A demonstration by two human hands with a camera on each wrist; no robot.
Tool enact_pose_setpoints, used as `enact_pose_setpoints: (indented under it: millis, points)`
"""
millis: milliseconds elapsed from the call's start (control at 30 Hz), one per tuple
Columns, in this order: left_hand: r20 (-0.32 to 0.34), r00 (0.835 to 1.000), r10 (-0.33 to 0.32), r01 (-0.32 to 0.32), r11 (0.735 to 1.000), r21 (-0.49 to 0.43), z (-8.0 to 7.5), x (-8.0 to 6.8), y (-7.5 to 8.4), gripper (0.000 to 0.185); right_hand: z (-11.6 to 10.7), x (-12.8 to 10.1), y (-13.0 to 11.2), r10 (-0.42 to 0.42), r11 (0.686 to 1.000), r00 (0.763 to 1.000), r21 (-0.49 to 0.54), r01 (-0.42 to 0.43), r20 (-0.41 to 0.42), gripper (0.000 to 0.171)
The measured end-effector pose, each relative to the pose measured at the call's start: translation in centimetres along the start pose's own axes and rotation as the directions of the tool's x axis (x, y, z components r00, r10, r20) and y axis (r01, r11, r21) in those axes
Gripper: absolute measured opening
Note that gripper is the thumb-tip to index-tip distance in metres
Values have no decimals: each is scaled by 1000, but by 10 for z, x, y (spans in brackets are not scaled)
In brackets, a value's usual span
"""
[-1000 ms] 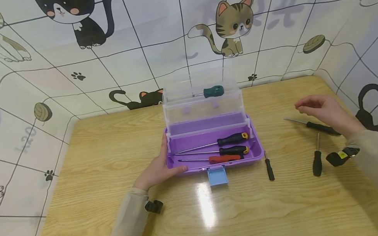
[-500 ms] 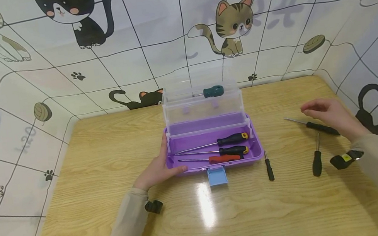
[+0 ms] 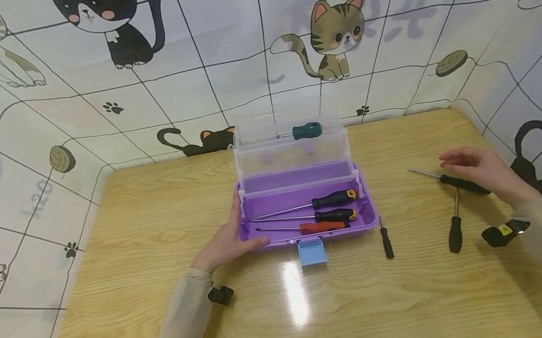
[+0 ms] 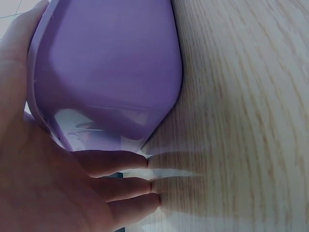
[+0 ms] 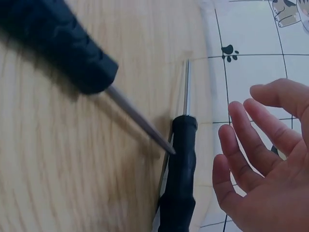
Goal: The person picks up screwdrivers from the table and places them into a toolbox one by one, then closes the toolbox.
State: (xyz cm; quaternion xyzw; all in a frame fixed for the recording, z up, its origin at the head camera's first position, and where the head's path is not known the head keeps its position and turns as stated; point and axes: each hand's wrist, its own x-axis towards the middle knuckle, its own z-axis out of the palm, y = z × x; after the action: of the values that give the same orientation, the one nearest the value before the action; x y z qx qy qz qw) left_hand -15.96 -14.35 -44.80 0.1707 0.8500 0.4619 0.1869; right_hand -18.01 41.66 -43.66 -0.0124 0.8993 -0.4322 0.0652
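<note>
Cat-print walls close in our wooden table (image 3: pixel 156 215) at back and sides. Our left hand (image 3: pixel 226 241), fingers straight, presses the purple box (image 3: pixel 308 231) mid-table. Our right hand (image 3: pixel 484 172), fingers loose and holding nothing, hovers over a screwdriver (image 3: pixel 453 181) near the right edge, bare wood in front.

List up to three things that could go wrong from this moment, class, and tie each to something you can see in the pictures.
1. The right hand hovers open over a black screwdriver whose thin shaft points left; a hasty grab could roll it or jab a finger.
2. Another black screwdriver lies close beside it, so reaching fingers might knock it.
3. The left hand only rests against the purple toolbox; its raised clear trays may make it tip if bumped.
</note>
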Motion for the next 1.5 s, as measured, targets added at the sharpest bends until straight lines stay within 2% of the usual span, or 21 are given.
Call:
enact_pose_setpoints:
  millis: [167, 467, 667, 967, 1167, 1333, 1500]
  points:
    - [2, 1000, 2, -2, 1000, 4, 0, 1, -1, 126, -2, -2, 5, 1, 999, 1000, -43, 0, 19, 45]
    - [-1, 1000, 11, -11, 1000, 0, 0, 1, 1, 126, -4, -10, 21, -40, 997, 999, -62, 42, 36, 40]
    - [-3, 1000, 25, -25, 1000, 2, 0, 2, 1, 127, -5, -14, 32, -25, 995, 999, -95, 27, 29, 41]
    - [-4, 1000, 15, -15, 1000, 1, 0, 2, -1, 127, -6, -20, 45, -14, 998, 1000, -66, 16, 22, 43]
    - [-2, 1000, 13, -13, 1000, -9, 0, 1, 0, 126, -5, -21, 51, -12, 991, 1000, -136, 15, 19, 46]
    - [-1, 1000, 7, -7, 1000, -8, 0, 1, 0, 126, -4, -20, 55, -27, 978, 999, -206, 32, 26, 41]
    - [-3, 1000, 3, -3, 1000, 0, 1, 1, 0, 126, -3, -20, 58, -36, 975, 999, -220, 43, 35, 37]
